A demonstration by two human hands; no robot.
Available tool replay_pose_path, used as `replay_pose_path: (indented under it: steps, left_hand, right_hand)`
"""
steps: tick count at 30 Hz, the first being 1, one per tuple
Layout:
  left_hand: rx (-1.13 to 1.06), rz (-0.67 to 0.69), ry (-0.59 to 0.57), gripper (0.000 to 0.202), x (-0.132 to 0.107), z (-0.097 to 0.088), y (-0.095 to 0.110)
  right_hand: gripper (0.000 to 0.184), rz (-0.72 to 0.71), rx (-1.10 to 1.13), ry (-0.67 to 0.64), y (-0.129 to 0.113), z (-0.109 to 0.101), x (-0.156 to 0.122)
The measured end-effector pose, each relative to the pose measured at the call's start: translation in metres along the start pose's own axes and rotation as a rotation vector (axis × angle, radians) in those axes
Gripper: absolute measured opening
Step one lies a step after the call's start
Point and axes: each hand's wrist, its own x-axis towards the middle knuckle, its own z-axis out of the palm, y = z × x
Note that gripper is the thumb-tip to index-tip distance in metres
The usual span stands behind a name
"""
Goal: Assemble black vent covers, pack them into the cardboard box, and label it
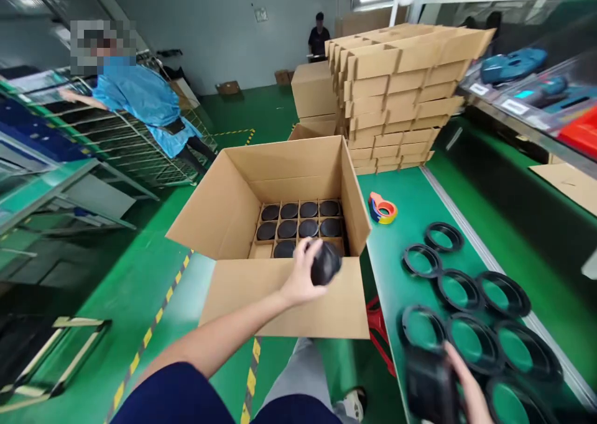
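My left hand (302, 280) is closed around a black round part (326, 263), above the near flap of an open cardboard box (280, 163). Inside the box, several black round parts (287, 229) sit upright in the cells of a cardboard divider. One cell (263, 250) at the near left shows bare cardboard. Over the green table at the lower right, my right hand (469, 387) grips a black cylindrical part (430, 377), smeared by motion. Around it on the table lie several black rings (459, 290).
An orange tape dispenser (382, 209) lies on the green table (396, 250). Behind it rises a stack of cardboard dividers (396, 94). A shelf with tools (517, 94) runs along the right. One person in blue (135, 94) stands at a wire cart; another person (319, 37) is farther back.
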Motion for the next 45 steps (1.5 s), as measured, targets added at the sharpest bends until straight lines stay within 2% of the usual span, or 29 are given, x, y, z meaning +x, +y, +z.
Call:
replay_pose_path:
  steps: [2, 3, 5, 7, 9, 11, 13, 16, 20, 23, 26, 28, 31, 34, 36, 40, 42, 45]
  left_hand:
    - [0.139, -0.242, 0.069, 0.102, 0.025, -0.029, -0.060]
    - [0.210, -0.306, 0.036, 0.105, 0.037, -0.038, -0.091]
    - [0.315, -0.331, -0.102, 0.110, 0.059, -0.043, -0.149]
    - [0.345, -0.297, -0.248, 0.113, 0.075, -0.034, -0.199]
    - [0.313, -0.255, -0.355, 0.116, 0.085, -0.015, -0.238]
    - [0.279, -0.206, -0.460, 0.120, 0.090, 0.009, -0.265]
    - [0.268, -0.146, -0.564, 0.123, 0.093, 0.035, -0.284]
    - [0.291, -0.081, -0.669, 0.128, 0.094, 0.069, -0.303]
    - [0.285, -0.080, -0.701, 0.127, 0.089, 0.095, -0.322]
    - [0.274, -0.068, -0.714, 0.124, 0.082, 0.099, -0.336]
    - [0.263, -0.005, -0.729, 0.116, 0.077, 0.096, -0.350]
    - [0.271, 0.030, -0.739, 0.108, 0.075, 0.093, -0.356]
    - [0.304, 0.058, -0.733, 0.093, 0.072, 0.091, -0.359]
    - [0.341, 0.120, -0.724, 0.072, 0.068, 0.093, -0.361]
    - [0.356, 0.167, -0.725, 0.064, 0.068, 0.095, -0.362]
    - [0.392, 0.193, -0.754, 0.057, 0.072, 0.099, -0.365]
    - [0.429, 0.178, -0.788, 0.055, 0.075, 0.098, -0.363]
    - [0.474, 0.108, -0.797, 0.055, 0.087, 0.095, -0.355]
  right_hand:
    - [0.104, -0.014, 0.030, -0.101, -0.044, 0.030, 0.069]
    - [0.104, -0.021, 0.044, -0.132, -0.065, 0.050, 0.109]
    - [0.105, -0.038, 0.044, -0.154, -0.093, 0.098, 0.193]
    - [0.111, -0.070, -0.025, -0.208, -0.101, 0.153, 0.269]
    - [0.117, -0.086, -0.205, -0.346, -0.086, 0.208, 0.324]
    - [0.125, -0.058, -0.450, -0.578, -0.057, 0.256, 0.355]
    - [0.133, -0.022, -0.604, -0.778, -0.026, 0.291, 0.366]
    - [0.137, -0.017, -0.629, -0.909, 0.007, 0.321, 0.366]
    - [0.136, -0.161, -0.607, -0.981, 0.025, 0.342, 0.368]
    - [0.131, -0.280, -0.606, -1.003, 0.032, 0.351, 0.373]
    - [0.140, -0.351, -0.590, -1.064, 0.036, 0.353, 0.374]
    - [0.143, -0.330, -0.604, -1.063, 0.036, 0.352, 0.372]
    - [0.140, -0.218, -0.602, -0.977, 0.034, 0.349, 0.366]
    - [0.141, -0.242, -0.505, -0.971, 0.036, 0.347, 0.361]
    - [0.130, -0.261, -0.445, -0.993, 0.039, 0.347, 0.362]
    - [0.086, -0.186, -0.388, -0.982, 0.034, 0.338, 0.378]
    - [0.077, -0.160, -0.375, -0.980, 0.019, 0.323, 0.389]
    - [0.059, -0.113, -0.370, -0.946, -0.020, 0.298, 0.400]
